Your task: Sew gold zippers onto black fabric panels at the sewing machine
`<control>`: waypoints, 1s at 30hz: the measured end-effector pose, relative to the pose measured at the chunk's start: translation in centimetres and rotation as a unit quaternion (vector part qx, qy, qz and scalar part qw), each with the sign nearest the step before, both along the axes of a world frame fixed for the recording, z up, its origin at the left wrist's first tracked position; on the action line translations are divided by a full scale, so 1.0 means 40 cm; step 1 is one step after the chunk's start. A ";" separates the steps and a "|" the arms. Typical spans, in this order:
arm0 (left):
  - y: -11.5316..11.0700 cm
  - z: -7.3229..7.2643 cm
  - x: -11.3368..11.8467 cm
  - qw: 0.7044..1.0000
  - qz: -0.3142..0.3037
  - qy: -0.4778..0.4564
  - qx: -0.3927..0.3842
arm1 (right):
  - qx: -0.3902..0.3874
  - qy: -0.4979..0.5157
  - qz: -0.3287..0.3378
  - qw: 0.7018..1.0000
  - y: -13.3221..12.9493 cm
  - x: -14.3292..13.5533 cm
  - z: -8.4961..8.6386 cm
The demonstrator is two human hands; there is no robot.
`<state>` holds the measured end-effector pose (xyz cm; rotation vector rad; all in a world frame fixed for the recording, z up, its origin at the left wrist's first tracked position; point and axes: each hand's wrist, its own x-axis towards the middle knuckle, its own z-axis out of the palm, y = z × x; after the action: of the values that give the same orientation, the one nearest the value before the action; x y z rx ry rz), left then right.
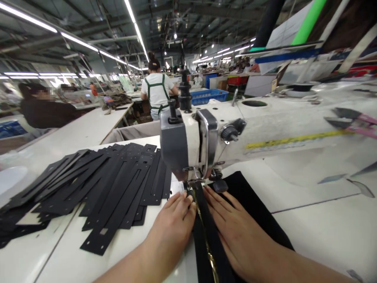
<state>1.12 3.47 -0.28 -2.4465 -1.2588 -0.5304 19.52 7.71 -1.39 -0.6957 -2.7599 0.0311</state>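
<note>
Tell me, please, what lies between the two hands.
In the head view, black fabric with a gold zipper lies between the left hand and the right hand.

Your left hand [173, 224] and right hand [235, 224] flank a gold zipper [210, 258] on black fabric [255, 202] at the sewing machine [259, 122]; slotted black strips [118, 190] overlap to the left.
</note>
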 end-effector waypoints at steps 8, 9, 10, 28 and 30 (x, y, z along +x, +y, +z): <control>0.003 0.012 0.002 1.000 0.008 -0.026 -0.010 | 0.013 0.004 0.011 1.000 0.008 -0.009 0.005; 0.007 0.010 0.001 0.999 0.009 -0.031 -0.015 | 0.009 0.006 0.010 1.000 0.010 -0.010 0.009; 0.011 0.007 0.000 0.999 0.011 -0.037 -0.023 | 0.005 0.008 0.009 1.000 0.014 -0.010 0.012; -0.015 0.012 -0.020 0.993 0.024 -0.096 -0.069 | 0.268 0.215 0.082 0.936 -0.135 0.026 -0.054; -0.041 0.013 -0.016 0.993 0.010 -0.108 -0.052 | 0.293 0.221 0.076 0.927 -0.144 0.020 -0.057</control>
<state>0.49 1.83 0.23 -2.5124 -1.4282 -0.7586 20.31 1.95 -3.68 -0.2657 -2.2031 -0.5188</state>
